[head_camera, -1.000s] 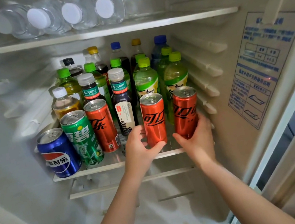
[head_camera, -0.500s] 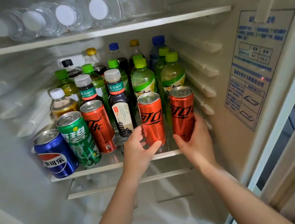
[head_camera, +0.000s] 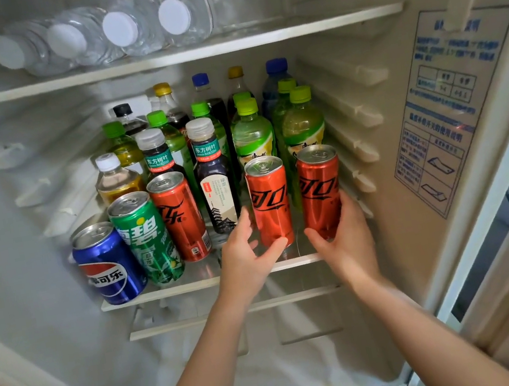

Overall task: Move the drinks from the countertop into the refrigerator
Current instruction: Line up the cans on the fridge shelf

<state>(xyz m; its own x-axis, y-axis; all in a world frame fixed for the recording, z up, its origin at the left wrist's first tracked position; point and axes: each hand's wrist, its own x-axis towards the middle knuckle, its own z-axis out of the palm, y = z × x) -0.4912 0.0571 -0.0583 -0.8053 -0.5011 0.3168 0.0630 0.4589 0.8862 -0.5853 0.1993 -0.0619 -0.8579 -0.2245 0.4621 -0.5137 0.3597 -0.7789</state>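
Two slim red cola cans stand side by side at the front right of the glass refrigerator shelf (head_camera: 194, 283). My left hand (head_camera: 244, 259) grips the left red can (head_camera: 270, 203) low down, thumb across its front and fingers on its left side. My right hand (head_camera: 346, 238) holds the right red can (head_camera: 320, 188) near its base, thumb in front and fingers round its right side. Both cans are upright with their bottoms at the shelf.
The same shelf holds a blue Pepsi can (head_camera: 107, 263), a green can (head_camera: 147, 239), a third red can (head_camera: 179, 216), a dark tea bottle (head_camera: 215, 179) and several green-capped bottles behind. Water bottles (head_camera: 119, 29) lie on the upper shelf. A ribbed wall with a sticker (head_camera: 445, 104) stands right.
Both hands stay on the two red cans, which keep their places on the shelf. Only my view has shifted slightly.
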